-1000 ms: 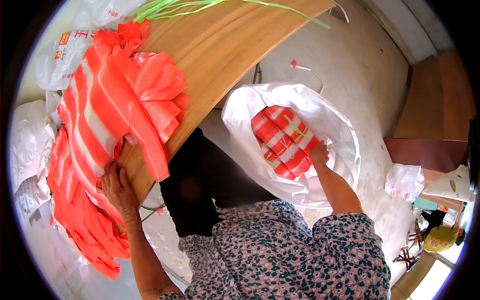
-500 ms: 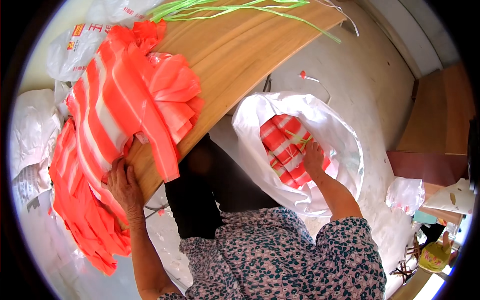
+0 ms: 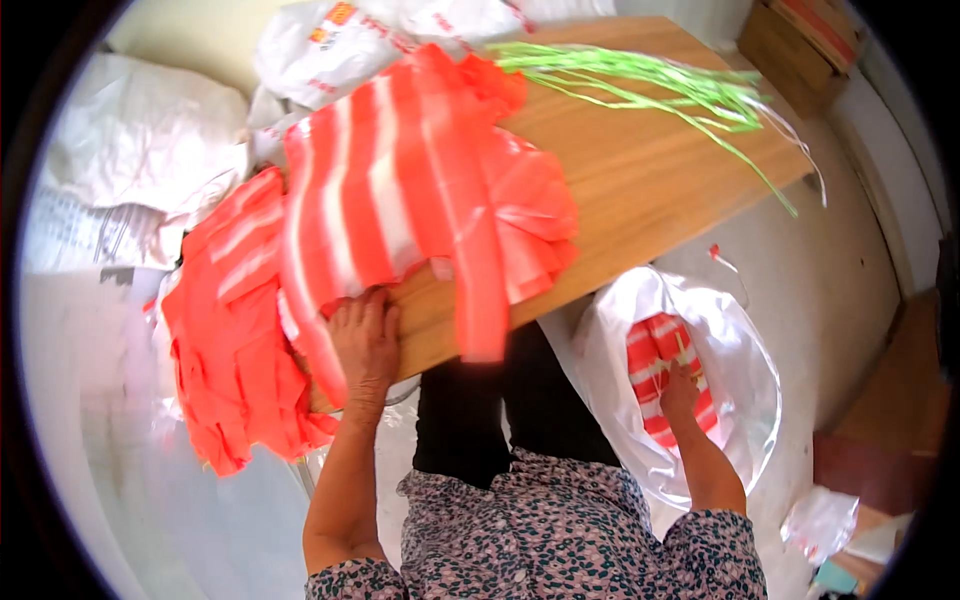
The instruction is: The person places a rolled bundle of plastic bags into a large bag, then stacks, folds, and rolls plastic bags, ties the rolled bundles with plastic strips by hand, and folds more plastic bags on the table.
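A stack of red-and-white striped plastic bags (image 3: 385, 190) lies spread over the wooden table (image 3: 620, 130), with one strip hanging past its near edge. My left hand (image 3: 364, 345) rests flat on that edge, fingers stretched out against the bags' lower border. To the right, my right hand (image 3: 681, 393) reaches down into a large white sack (image 3: 752, 350). Its fingers are bent and closed at a tied bundle of striped bags (image 3: 655, 345); blur hides the exact grip. Several such bundles lie side by side in the sack.
Bright green plastic strips (image 3: 690, 95) trail over the table's far right corner. More red bags (image 3: 235, 350) hang over its left end. White plastic sacks (image 3: 150, 130) are piled at the left. Cardboard boxes (image 3: 795, 50) stand far right, and a clear plastic bag (image 3: 820, 520) lies on the floor.
The whole view has swung, so the table and sack appear farther right and lower. My left hand stays at the table edge, and my right hand remains inside the sack at the bundles.
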`<state>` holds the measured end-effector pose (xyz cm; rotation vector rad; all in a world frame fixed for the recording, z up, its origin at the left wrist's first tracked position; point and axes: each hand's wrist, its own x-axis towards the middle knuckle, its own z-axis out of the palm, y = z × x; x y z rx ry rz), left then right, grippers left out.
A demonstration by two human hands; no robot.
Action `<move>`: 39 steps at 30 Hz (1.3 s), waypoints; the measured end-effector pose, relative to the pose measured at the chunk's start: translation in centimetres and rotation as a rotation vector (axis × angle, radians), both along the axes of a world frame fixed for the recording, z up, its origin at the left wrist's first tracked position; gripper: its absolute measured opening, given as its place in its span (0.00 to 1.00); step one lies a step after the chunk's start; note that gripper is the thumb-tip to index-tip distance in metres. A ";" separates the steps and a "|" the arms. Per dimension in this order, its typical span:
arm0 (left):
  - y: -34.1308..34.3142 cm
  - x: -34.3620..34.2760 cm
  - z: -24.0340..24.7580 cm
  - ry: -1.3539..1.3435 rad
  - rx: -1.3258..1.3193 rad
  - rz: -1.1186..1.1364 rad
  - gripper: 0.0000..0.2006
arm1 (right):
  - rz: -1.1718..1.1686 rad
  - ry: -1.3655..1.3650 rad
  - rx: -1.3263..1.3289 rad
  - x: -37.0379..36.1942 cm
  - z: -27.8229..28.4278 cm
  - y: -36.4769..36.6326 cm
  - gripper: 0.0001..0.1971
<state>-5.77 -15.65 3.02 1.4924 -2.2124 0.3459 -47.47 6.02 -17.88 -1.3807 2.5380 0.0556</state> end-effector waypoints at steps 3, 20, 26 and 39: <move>0.4 0.0 0.1 0.014 -0.021 0.029 0.14 | -0.103 -0.133 -0.040 0.5 3.1 -1.5 0.24; 1.4 0.1 1.7 0.404 -0.117 -0.063 0.08 | 0.658 -0.521 -0.932 16.7 23.2 -12.0 0.09; 0.6 1.6 3.2 0.403 -0.202 0.080 0.13 | 0.708 -0.496 -1.045 19.9 23.4 -19.8 0.16; -6.1 3.7 3.0 0.099 -0.066 0.271 0.21 | 0.986 0.000 -0.817 22.6 24.7 -29.4 0.25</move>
